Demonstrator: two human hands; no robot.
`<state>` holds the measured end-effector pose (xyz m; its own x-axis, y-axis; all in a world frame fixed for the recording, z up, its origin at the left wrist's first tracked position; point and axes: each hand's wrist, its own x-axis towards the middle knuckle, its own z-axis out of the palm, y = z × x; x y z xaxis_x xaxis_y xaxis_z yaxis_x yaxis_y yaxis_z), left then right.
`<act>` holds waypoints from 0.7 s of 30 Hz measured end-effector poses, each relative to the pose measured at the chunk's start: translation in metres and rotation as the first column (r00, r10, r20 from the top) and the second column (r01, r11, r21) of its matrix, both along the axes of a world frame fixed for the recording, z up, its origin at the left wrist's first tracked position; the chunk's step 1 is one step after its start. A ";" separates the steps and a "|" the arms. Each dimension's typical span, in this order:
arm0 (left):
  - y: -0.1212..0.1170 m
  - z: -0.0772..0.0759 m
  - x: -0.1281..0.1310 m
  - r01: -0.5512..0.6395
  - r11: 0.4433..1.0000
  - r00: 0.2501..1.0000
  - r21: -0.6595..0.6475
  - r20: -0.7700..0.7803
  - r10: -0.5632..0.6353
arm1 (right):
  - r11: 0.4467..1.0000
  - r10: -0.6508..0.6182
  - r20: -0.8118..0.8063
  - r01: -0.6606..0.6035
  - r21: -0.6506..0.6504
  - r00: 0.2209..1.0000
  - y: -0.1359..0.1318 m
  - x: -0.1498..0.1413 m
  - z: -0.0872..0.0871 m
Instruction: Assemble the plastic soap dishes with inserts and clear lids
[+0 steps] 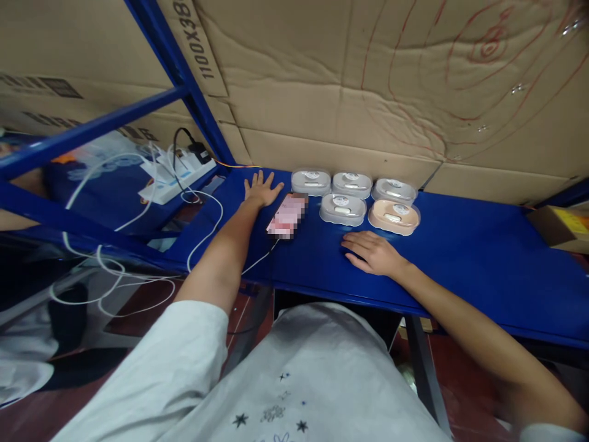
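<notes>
1. Nearer us than the smartphone (286, 216) runs the front edge of the blue tabletop (306, 267); rightward, room extends past four gray oval boxes (343, 210) and one peach box (394, 216).
2. Left of the smartphone, our left hand (261, 191) lies flat, fingers spread.
3. Rightward, our right hand (375, 253) rests there, fingers loosely together.

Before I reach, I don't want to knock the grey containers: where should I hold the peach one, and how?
Probably with the grip around the rounded right end of the peach container, coming from the front right: grey containers sit close on its left and behind, and it lies flat.
</notes>
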<state>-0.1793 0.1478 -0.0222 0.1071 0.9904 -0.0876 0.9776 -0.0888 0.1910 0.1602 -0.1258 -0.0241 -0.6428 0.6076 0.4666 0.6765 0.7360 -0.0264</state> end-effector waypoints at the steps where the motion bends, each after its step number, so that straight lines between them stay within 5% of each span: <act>1: 0.000 0.000 0.000 -0.001 1.000 1.000 0.001 0.000 0.001 | 1.000 -0.002 0.003 0.002 0.023 1.000 -0.001 0.000 -0.001; 10: 0.000 -0.001 -0.001 -0.003 1.000 1.000 0.015 0.002 0.003 | 0.980 -0.136 -0.029 0.139 0.144 0.990 -0.005 0.006 -0.005; 21: 0.003 -0.004 -0.003 0.005 1.000 1.000 0.030 0.021 -0.006 | 0.981 -0.194 -0.125 0.191 -0.040 0.973 -0.003 0.015 -0.014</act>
